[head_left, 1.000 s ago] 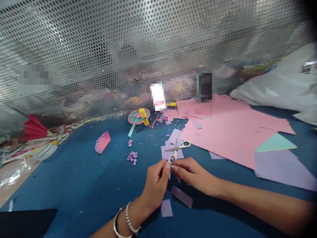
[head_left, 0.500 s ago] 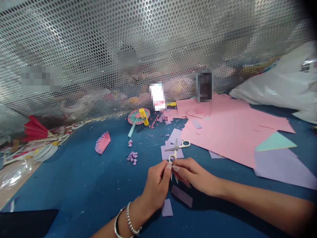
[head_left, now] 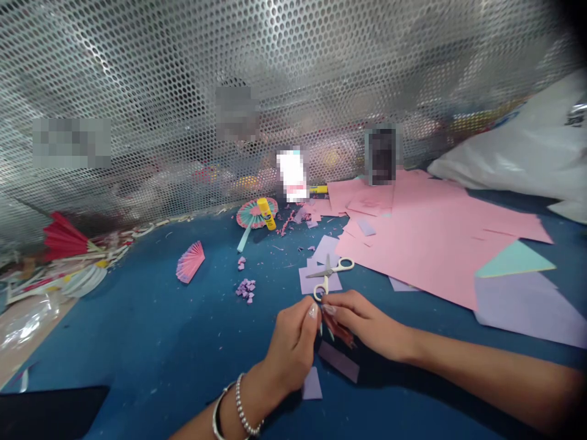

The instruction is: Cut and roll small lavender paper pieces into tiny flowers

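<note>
Close together at the front middle of the blue table, my left hand (head_left: 293, 342) and my right hand (head_left: 367, 321) are each closed in a pinch, fingertips nearly meeting. Whatever lies between the fingers is too small or hidden to make out. Just beyond them, open scissors (head_left: 327, 275) with white handles rest on purple paper squares (head_left: 308, 280). Below the hands lie a purple paper strip (head_left: 339, 362) and a smaller purple piece (head_left: 312, 385), partly behind my left hand. To the left sits a little heap of folded purple paper bits (head_left: 246, 290).
A pink folded fan (head_left: 190, 263), a round green-and-pink paper fan (head_left: 250, 215) and a yellow glue stick (head_left: 266, 214) lie farther back. Large pink sheets (head_left: 426, 244) cover the right side, near a white plastic bag (head_left: 513, 146). A perforated metal screen (head_left: 174, 79) stands behind.
My fingertips have come slightly apart, and the right hand's lower fingers have shifted a little. The view has moved slightly; the objects on the table stay in place.
</note>
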The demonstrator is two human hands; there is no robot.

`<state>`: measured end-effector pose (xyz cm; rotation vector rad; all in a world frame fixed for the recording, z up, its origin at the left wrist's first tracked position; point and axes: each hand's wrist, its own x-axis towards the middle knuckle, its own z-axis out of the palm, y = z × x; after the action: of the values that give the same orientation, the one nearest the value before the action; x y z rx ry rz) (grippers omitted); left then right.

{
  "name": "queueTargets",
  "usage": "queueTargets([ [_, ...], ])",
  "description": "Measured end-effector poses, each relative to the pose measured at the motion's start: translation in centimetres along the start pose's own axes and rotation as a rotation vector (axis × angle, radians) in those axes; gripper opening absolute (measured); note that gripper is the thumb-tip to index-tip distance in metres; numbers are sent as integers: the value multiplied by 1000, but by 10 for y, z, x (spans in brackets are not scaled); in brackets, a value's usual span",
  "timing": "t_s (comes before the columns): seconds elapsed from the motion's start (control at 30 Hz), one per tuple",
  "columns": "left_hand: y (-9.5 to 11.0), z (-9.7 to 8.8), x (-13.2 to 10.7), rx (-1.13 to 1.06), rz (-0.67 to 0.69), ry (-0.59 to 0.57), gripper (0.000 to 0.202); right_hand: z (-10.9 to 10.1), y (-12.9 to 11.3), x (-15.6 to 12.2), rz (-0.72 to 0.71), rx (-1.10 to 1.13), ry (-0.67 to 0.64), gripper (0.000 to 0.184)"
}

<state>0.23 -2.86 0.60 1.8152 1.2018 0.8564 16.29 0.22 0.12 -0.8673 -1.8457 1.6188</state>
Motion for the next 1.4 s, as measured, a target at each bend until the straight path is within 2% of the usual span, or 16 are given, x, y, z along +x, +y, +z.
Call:
queueTargets([
  [0.17,-3,2,1,-16,-35,11,33,-1,-2,1,-40,-37,11,30],
  [0.3,-3,3,2,-1,-81,-4,34,0,-1,-1,-131,-155,42,25],
  [0.43,-2,3,2,-3,-68,11,32,1,-2,-4,-180,-257,105,24],
  [0.53,-2,3,2,5,-47,46,31,0,-2,-4,-174,-276,127,24],
  [0.67,-2,3,0,46,-26,94,28,-1,-2,-3,-150,-221,89,26],
  [0.9,-1,4,-2,137,51,63,24,-1,0,-3,-113,-166,55,35],
  [1.17,0,3,0,85,-4,59,23,-1,0,-4,-155,-173,62,32],
  [1.27,-3,3,-1,67,-51,112,20,-1,0,-5,-190,-201,90,31],
  [1.4,-8,3,-6,86,58,166,26,0,0,-4,-157,-256,132,29],
])
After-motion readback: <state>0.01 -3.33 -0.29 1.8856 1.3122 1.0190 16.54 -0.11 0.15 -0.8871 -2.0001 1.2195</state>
